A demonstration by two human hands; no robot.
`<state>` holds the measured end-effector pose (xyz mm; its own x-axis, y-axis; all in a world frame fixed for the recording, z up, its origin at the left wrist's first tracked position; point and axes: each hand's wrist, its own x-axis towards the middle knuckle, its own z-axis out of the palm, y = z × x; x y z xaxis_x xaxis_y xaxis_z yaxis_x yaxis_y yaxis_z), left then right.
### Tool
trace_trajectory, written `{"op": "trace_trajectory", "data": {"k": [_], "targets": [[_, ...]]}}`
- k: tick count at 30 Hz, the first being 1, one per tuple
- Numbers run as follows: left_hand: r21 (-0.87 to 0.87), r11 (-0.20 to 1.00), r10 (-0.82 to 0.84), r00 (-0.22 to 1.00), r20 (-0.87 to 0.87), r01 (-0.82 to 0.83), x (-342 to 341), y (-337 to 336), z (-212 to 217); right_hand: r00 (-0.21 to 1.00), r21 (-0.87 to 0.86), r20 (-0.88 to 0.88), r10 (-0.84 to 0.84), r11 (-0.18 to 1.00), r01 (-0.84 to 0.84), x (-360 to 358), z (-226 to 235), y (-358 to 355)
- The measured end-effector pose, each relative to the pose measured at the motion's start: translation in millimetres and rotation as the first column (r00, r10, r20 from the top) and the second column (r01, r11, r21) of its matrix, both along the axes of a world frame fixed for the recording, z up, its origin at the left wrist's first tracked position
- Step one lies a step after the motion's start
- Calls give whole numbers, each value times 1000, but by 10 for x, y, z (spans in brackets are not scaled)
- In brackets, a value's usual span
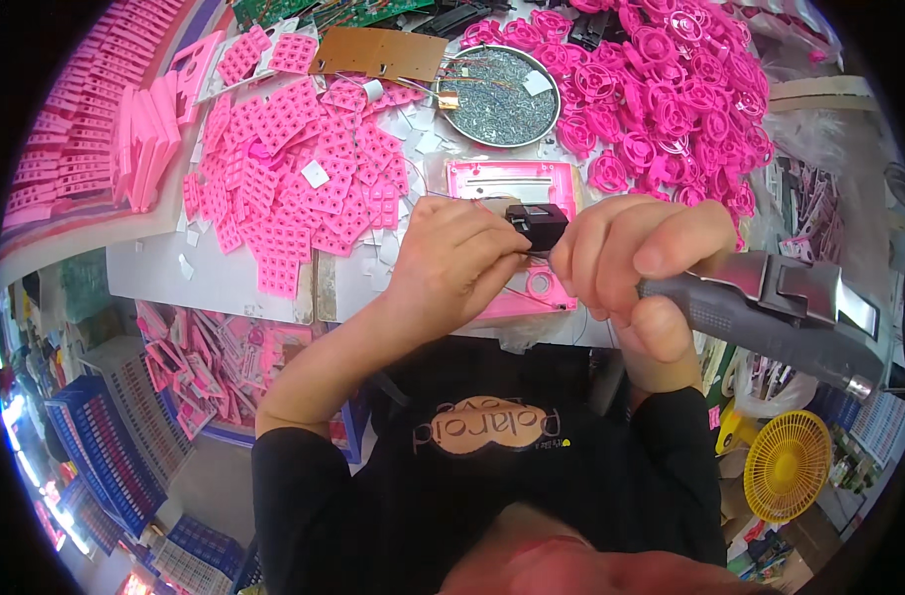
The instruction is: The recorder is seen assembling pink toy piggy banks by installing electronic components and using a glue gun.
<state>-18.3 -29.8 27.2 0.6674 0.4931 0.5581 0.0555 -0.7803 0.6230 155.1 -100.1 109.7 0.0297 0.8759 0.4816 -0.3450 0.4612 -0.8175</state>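
- We work at a white workbench (225, 273) crowded with pink plastic parts, with blue crates (96, 436) stacked on the floor to our left and a yellow fan (788, 464) low on our right.
- Our left hand (451, 260) has its fingers curled shut, pinching the small black component (538, 223) at its left edge, just above the pink housing (517, 198) that lies flat on the bench in front of us.
- Our right hand (631, 268) is wrapped tight around the grey electric screwdriver (770, 312), fingers fully closed on its grip, with the tip end hidden behind the knuckles near the black component.
- We judge the black component light, rigid and small enough to slip, so a fingertip pinch on its side edges suits it best.
- The pink housing looks like thin, stiff moulded plastic, light enough to slide unless pressed down by its rim.
- A round metal tray of screws (499, 94) sits beyond the housing, with thin wires trailing near it.
- Pink keypad mats (294, 169) lie heaped to the left, pink round wheel-like parts (661, 89) pile up to the right, and a brown circuit board (378, 52) rests at the far edge.
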Motion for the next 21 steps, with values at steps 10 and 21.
{"op": "trace_trajectory", "data": {"k": [10, 21], "targets": [[40, 994, 108, 991, -79, -106, -46, -29, 55, 996, 26, 83, 45, 999, -47, 12, -49, 59], [168, 962, 247, 950, -193, -216, -134, -48, -247, 988, 70, 112, -106, 993, 99, 28, -482, 194]]}}
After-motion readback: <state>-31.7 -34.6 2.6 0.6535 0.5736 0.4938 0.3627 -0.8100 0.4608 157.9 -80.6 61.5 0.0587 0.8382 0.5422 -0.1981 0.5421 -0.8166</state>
